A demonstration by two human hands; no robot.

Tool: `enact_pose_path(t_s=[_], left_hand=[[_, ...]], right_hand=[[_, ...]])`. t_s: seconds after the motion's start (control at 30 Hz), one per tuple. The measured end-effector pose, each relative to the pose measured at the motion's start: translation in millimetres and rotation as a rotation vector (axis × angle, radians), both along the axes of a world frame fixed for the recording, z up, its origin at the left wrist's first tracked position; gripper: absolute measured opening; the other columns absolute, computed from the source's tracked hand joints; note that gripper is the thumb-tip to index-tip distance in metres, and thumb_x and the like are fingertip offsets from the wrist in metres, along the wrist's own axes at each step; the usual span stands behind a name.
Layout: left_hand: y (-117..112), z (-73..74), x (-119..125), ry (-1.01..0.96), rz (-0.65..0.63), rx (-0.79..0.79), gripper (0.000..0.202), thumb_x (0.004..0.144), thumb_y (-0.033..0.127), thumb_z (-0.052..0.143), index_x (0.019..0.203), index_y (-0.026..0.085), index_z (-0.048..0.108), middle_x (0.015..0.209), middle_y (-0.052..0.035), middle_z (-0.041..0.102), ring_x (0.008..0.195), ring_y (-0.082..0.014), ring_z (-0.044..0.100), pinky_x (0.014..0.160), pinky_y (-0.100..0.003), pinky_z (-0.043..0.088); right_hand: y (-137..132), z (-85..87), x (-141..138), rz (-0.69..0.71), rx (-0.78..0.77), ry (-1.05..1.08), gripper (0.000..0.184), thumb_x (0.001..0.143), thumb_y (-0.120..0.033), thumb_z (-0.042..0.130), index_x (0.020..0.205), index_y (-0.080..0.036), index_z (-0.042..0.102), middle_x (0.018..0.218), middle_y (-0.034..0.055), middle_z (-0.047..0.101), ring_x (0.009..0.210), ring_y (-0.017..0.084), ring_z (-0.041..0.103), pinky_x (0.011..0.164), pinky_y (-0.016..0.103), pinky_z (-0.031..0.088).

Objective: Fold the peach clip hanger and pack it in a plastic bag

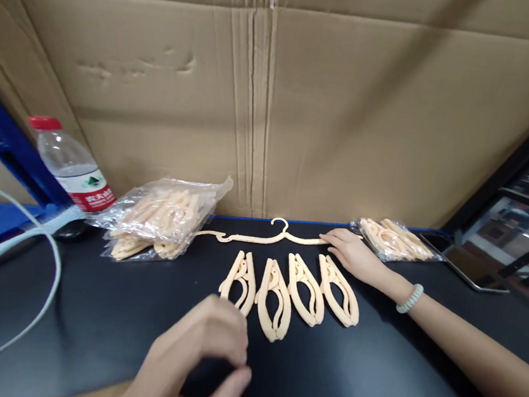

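Note:
A cream clothes hanger [260,239], unfolded with its hook pointing away, lies at the back of the dark table. My right hand [351,253] reaches in from the right, its fingers closed over the hanger's right arm. Below the hanger, several folded hangers lie in a row, among them a leftmost folded hanger [250,280] and a rightmost folded hanger [338,291]. Nearer to me, my left hand [199,350] is raised in front of the leftmost one, slightly blurred. Its fingers are curled, a gap separates them from the thumb, and nothing shows between them.
Clear bags of folded hangers lie at left [162,212] and right [396,239]. A red-capped water bottle [77,167] leans at the left, near a white cable [55,283]. A phone-like device [465,263] sits at the right. Cardboard [374,109] walls off the back.

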State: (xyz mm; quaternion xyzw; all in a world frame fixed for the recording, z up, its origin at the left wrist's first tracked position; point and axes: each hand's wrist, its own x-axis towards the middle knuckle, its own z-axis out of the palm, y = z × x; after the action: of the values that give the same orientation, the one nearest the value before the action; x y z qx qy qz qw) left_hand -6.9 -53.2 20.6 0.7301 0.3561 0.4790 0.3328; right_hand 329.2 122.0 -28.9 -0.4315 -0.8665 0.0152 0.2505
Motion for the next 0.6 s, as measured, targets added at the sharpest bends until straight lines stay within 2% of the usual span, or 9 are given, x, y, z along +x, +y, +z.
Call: enact_pose_path(t_s=[0.07,0.13,0.23,0.33,0.47,0.6], left_hand=[[16.1,-2.7,3.7,0.064,-0.022,0.08,0.015,0.086,0.01,0.062,0.091,0.024,0.059,0.085,-0.0021,0.059,0.08,-0.0178,0.058,0.072,-0.03,0.05],[32.0,-8.0,5.9,0.071,0.012,0.095,0.015,0.088,0.008,0.057,0.093,0.023,0.055,0.086,-0.0021,0.055,0.077,-0.016,0.056,0.07,-0.029,0.049],[47.2,-14.3,4.6,-0.039,0.096,-0.043,0.008,0.09,0.014,0.056,0.092,0.021,0.053,0.089,-0.0014,0.053,0.08,-0.015,0.056,0.073,-0.027,0.051],[53.8,-15.8,-1.6,-0.165,0.163,-0.157,0.008,0.088,0.019,0.06,0.091,0.021,0.053,0.09,-0.0003,0.055,0.087,-0.0148,0.058,0.078,-0.025,0.051],[60.2,-12.8,-10.2,-0.249,0.199,-0.217,0.013,0.084,0.022,0.065,0.092,0.02,0.055,0.093,-0.0008,0.058,0.089,-0.0142,0.059,0.08,-0.023,0.051],[67.4,-9.0,-14.8,-0.277,0.211,-0.247,0.017,0.082,0.023,0.068,0.094,0.019,0.056,0.097,-0.0021,0.062,0.091,-0.0144,0.061,0.084,-0.024,0.051]], right_hand=[[-2.4,2.0,-1.9,-0.003,0.014,-0.003,0.028,0.094,-0.022,0.041,0.108,-0.016,0.065,0.102,0.0137,0.063,0.1,0.03,0.057,0.093,0.05,0.048],[-6.3,4.3,-3.0,-0.011,0.027,0.006,0.027,0.096,-0.022,0.04,0.101,-0.016,0.065,0.095,0.0129,0.062,0.093,0.028,0.058,0.087,0.047,0.051],[-15.1,8.7,-3.3,-0.039,0.057,0.043,0.028,0.098,-0.022,0.035,0.098,-0.017,0.062,0.096,0.0124,0.06,0.09,0.026,0.059,0.083,0.044,0.051],[-26.2,17.7,-0.8,-0.08,0.15,0.107,0.025,0.098,-0.023,0.035,0.096,-0.019,0.06,0.094,0.0106,0.06,0.086,0.025,0.06,0.08,0.043,0.051],[-40.0,38.8,6.5,-0.169,0.283,0.159,0.021,0.097,-0.026,0.039,0.091,-0.021,0.059,0.087,0.0085,0.062,0.082,0.026,0.061,0.074,0.041,0.05],[-48.5,58.2,13.7,-0.205,0.289,0.191,0.02,0.096,-0.03,0.04,0.091,-0.023,0.058,0.087,0.0082,0.064,0.081,0.028,0.063,0.071,0.041,0.049]])
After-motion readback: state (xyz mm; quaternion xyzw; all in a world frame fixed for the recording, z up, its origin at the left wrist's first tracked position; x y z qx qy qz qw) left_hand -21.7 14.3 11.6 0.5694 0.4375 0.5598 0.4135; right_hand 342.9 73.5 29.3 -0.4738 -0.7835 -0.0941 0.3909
